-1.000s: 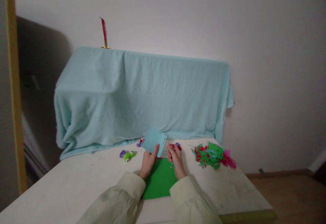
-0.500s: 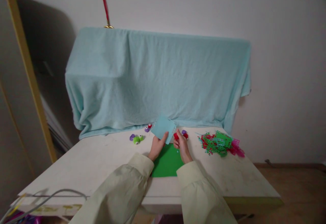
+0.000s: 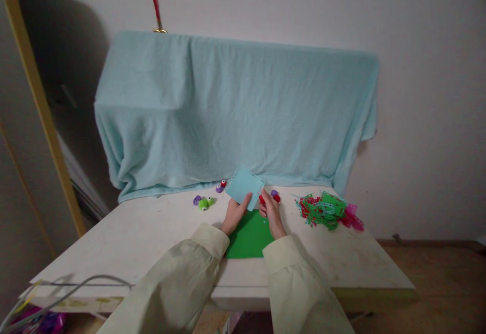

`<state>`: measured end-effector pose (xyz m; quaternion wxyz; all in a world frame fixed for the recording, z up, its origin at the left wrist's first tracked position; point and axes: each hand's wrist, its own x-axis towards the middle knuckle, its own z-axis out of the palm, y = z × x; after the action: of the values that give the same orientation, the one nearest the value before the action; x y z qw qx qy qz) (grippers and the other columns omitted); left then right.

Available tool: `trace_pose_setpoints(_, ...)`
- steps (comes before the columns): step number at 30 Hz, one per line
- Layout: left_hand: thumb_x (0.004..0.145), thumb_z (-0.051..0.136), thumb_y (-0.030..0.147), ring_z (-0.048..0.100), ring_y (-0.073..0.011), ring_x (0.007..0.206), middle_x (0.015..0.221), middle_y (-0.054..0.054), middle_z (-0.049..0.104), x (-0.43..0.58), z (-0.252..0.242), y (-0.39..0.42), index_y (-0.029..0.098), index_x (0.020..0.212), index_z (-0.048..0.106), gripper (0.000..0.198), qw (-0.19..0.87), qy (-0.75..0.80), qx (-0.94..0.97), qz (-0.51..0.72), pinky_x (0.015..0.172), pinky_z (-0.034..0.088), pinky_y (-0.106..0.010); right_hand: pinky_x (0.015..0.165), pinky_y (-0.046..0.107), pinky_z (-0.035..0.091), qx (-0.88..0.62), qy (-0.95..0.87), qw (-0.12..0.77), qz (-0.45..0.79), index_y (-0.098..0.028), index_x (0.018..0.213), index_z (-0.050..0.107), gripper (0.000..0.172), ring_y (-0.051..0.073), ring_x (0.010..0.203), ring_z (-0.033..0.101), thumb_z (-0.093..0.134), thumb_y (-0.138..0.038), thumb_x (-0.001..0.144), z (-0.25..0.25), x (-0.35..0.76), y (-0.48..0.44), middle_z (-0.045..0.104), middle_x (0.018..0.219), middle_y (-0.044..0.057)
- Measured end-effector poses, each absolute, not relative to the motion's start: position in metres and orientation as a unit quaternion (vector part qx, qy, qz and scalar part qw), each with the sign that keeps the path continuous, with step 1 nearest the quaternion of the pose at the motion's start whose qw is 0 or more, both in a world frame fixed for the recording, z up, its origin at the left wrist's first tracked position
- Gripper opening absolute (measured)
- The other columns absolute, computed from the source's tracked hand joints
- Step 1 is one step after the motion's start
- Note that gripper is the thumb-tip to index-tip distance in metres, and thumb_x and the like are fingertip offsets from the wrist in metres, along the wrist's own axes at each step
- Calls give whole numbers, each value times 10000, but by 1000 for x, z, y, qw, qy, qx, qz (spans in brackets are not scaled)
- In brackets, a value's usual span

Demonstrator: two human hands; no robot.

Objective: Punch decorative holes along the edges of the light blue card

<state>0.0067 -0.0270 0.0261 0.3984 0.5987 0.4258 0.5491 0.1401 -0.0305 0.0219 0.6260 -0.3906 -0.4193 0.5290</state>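
Note:
My left hand [image 3: 234, 216] is closed on a light blue sheet of paper [image 3: 243, 186], thumb on top, with small holes along its far edges. At the sheet's right corner, my right hand [image 3: 272, 213] is closed around a small red craft punch [image 3: 261, 199], mostly hidden by the fingers. Just behind that hand lies a red-and-purple piece [image 3: 275, 195]. Below both hands, a green sheet [image 3: 248, 238] rests flat on the table. Left of the blue paper are a green-and-purple punch with eyes [image 3: 205, 203] and a red-and-purple one [image 3: 221, 186].
A tangled pile of punched paper strips [image 3: 322, 210], green, red and pink, lies on the right of the white table [image 3: 159, 243]. Light blue cloth [image 3: 243, 111] drapes over something at the back. A grey cable [image 3: 87, 279] crosses the front left edge.
The blue paper has tilted slightly, showing more of its punched upper right edge. Both hands keep their grips. The whole view has shifted slightly.

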Motion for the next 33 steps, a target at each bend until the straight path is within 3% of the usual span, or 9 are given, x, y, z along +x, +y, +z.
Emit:
trace_pose_setpoints(9, 828, 537, 529, 437, -109, 442, 513, 32, 484, 7, 23, -25, 168, 710, 499, 382, 392, 426, 604, 548, 455, 356, -221, 327, 189, 169, -386, -418, 629, 529, -207, 641, 459, 429, 49, 354, 249, 589, -600, 752, 23, 140, -32, 362, 496, -86)
trace_pose_setpoints(23, 823, 545, 518, 459, -127, 452, 512, 26, 506, 6, 21, -21, 150, 767, 563, 373, 382, 429, 607, 549, 481, 386, -241, 320, 191, 154, -393, -408, 623, 540, -207, 643, 471, 438, 53, 343, 258, 584, -618, 747, 18, 139, -27, 345, 461, -87)
trace_pose_setpoints(33, 798, 571, 517, 553, -163, 563, 566, 3, 569, 5, 22, -22, 143, 818, 590, 375, 385, 430, 597, 557, 613, 461, -283, 319, 198, 159, -404, -401, 612, 549, -211, 611, 441, 479, 56, 329, 264, 571, -658, 724, 20, 139, -28, 344, 436, -88)
